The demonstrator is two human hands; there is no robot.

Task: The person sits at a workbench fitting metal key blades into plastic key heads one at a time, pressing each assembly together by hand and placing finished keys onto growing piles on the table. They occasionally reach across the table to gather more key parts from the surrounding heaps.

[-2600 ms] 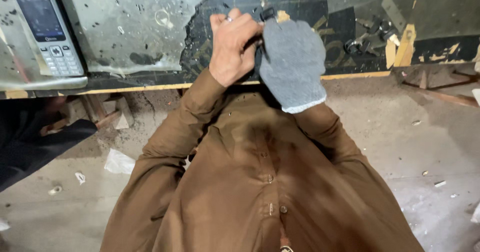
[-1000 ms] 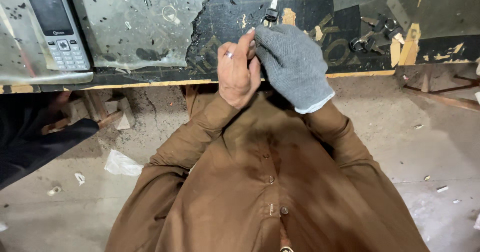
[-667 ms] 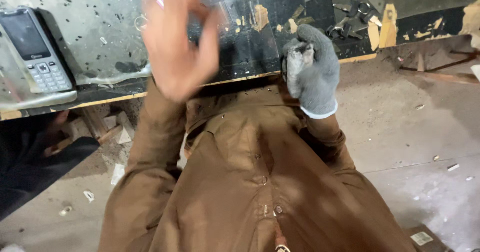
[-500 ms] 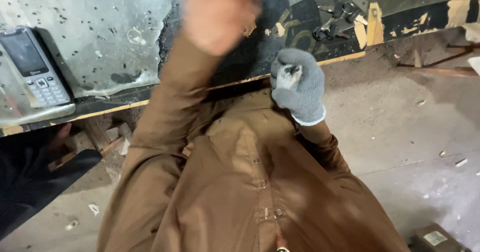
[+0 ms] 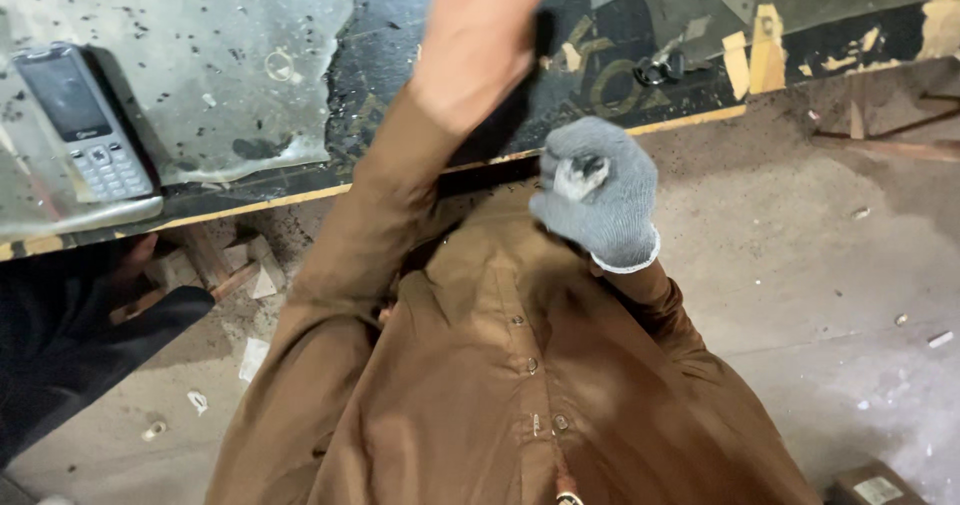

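Note:
My right hand (image 5: 600, 200) wears a grey knit glove and is closed in a fist in front of my chest, just off the table's near edge. A small pale metal piece (image 5: 580, 177) shows inside the fist. My bare left hand (image 5: 480, 35) is raised high over the dark table top (image 5: 400, 65), blurred, with its fingers cut off by the top of the frame. Nothing is visible in it. My brown shirt sleeves and chest fill the lower middle of the view.
A grey keypad phone (image 5: 85, 125) lies on a scratched metal sheet (image 5: 200, 55) at the table's left. Small black metal parts (image 5: 660, 68) and pale wood scraps (image 5: 765, 45) lie at the back right. A dark-sleeved person (image 5: 70, 345) is at left, a cardboard box (image 5: 870, 485) on the floor.
My two hands were together on a small tool over the table. The left hand has let go and swung upward; the gloved right hand pulled back to my chest in a fist.

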